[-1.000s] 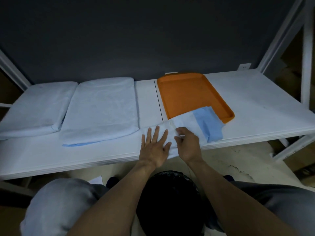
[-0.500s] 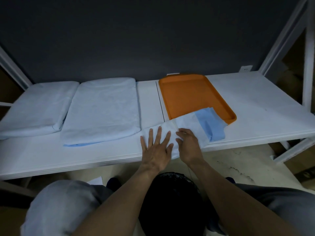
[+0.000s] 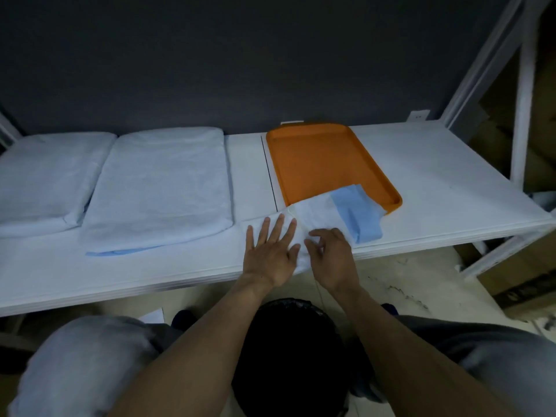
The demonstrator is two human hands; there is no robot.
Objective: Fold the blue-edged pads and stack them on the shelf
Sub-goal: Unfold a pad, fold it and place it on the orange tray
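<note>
Left hand flat, fingers straight and spread, pressing the pad down at the front edge of the shelf. Right hand curled, looks to be pinching the white layer just beside it. Pad reads thin, light, limp, probably slippery: pin 1 side, take hold at an edge or corner. Its blue end drapes over the near corner of the tray. 2 folded stacks sit further back, left.

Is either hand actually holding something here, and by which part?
The right hand pinches the blue-edged pad at its white near end; the left hand only presses flat on it.
</note>
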